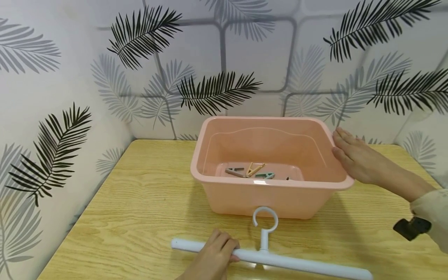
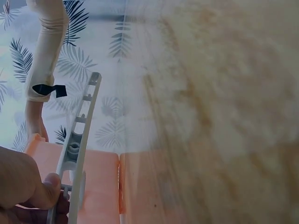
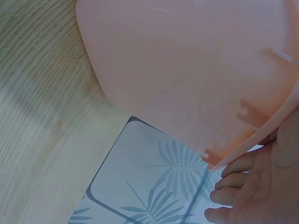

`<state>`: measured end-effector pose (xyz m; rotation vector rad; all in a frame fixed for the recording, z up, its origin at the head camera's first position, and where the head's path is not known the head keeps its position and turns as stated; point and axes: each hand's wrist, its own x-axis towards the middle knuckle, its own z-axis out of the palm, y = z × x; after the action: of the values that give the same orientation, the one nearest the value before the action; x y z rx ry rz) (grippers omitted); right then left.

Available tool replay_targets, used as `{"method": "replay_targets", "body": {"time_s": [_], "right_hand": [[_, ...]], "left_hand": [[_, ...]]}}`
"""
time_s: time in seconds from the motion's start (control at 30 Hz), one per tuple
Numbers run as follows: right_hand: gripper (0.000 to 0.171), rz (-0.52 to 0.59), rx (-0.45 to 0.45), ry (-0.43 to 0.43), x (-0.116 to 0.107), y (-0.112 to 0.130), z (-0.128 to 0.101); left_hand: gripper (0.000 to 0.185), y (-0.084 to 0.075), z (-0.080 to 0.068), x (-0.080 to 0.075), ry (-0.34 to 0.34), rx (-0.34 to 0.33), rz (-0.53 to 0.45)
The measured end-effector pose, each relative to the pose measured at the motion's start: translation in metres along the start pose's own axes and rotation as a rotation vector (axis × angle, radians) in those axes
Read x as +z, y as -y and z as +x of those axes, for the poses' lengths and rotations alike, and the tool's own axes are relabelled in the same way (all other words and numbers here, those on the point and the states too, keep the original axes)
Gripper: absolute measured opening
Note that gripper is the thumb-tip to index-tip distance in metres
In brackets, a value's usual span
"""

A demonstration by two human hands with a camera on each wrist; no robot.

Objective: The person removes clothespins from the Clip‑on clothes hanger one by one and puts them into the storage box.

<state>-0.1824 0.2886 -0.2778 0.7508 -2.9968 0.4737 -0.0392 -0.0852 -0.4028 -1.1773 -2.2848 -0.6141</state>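
The left hand (image 1: 213, 254) grips the hanger (image 1: 271, 259) at 6 o'clock. The right hand (image 1: 353, 157) lies flat and relaxed on the tub (image 1: 273, 194) rim at 3 o'clock. The pegs (image 1: 249, 171) are partly hidden.

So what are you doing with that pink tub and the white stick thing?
A person sits at a wooden table with a pink plastic basin in front of them. Their right hand rests against the basin's right rim, fingers fairly straight. Their left hand grips the bar of a white hanger lying flat on the table just in front of the basin. Inside the basin lie a few clothes pegs, untouched.
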Motion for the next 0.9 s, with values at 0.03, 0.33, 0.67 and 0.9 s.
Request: {"method": "replay_targets", "body": {"time_s": [0.03, 0.33, 0.67, 0.9], "right_hand": [[0.054, -0.002, 0.001, 0.001, 0.000, 0.000, 0.000], [0.054, -0.013, 0.006, 0.003, -0.001, 0.000, -0.001], [0.054, -0.012, 0.007, 0.004, -0.001, -0.001, -0.001], [0.054, -0.012, 0.004, 0.005, -0.001, 0.000, -0.001]], "left_hand": [[0.012, 0.000, 0.000, 0.001, 0.007, 0.005, 0.007], [0.020, 0.001, -0.003, 0.005, 0.046, 0.005, 0.041], [0.021, 0.003, -0.002, 0.009, 0.113, 0.024, 0.056], [0.018, 0.006, -0.002, 0.014, 0.169, 0.020, 0.063]]}}
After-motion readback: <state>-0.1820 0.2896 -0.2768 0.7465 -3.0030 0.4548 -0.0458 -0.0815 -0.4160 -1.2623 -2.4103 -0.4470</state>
